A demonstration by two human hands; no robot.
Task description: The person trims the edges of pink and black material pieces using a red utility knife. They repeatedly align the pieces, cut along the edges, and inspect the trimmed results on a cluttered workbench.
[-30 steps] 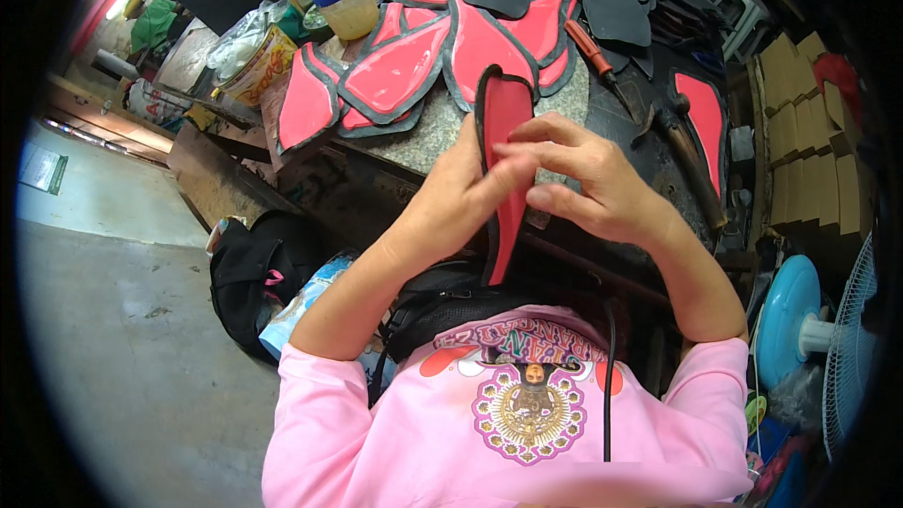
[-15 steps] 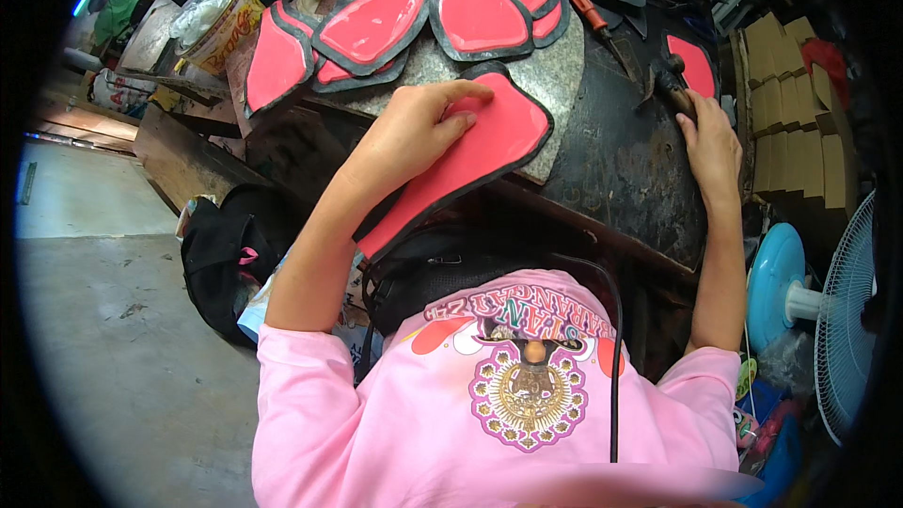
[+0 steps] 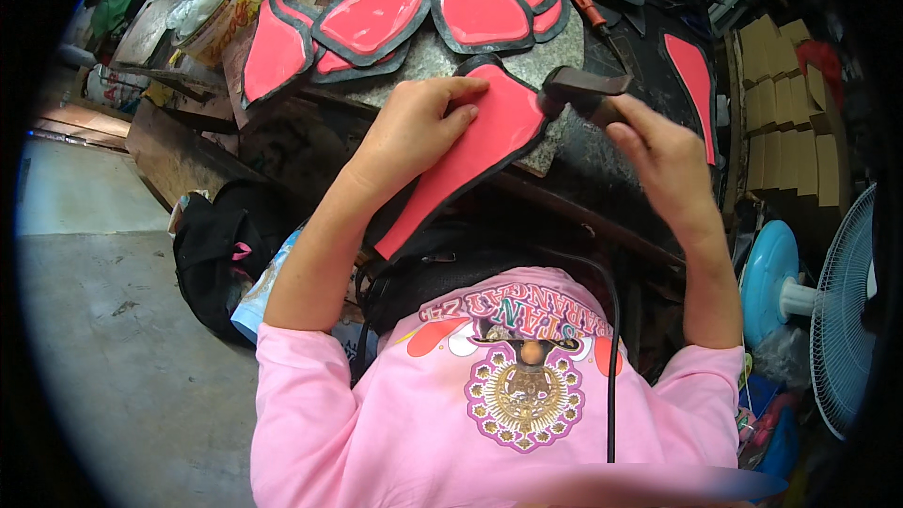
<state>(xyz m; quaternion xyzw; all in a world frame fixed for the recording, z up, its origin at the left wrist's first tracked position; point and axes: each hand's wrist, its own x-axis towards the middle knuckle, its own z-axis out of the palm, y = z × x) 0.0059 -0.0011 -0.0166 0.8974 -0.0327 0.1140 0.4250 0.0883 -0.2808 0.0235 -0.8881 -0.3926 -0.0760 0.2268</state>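
A pink cut-out piece with a black border (image 3: pixel 489 141) lies over the front edge of the grey stone slab (image 3: pixel 557 75). My left hand (image 3: pixel 423 127) grips it near its far end, thumb and forefinger on the pink face. In my right hand (image 3: pixel 663 155) is a hammer (image 3: pixel 588 89), its handle inside my closed fingers. The hammer's head rests at or just above the piece's right corner; whether it touches I cannot tell. Right of the hammer, a similar pink piece (image 3: pixel 691 85) lies on the dark worktop.
Several more pink pieces (image 3: pixel 484 5) overlap at the back of the slab. An orange-handled tool (image 3: pixel 583 2) lies behind the hammer. At right are stacked tan boxes (image 3: pixel 790 122) and a fan (image 3: pixel 842 310). A black bag (image 3: pixel 230 259) is at left below the bench.
My right hand has lifted the hammer off the worktop at right and brought it left to the held piece's corner. The left hand has barely moved.
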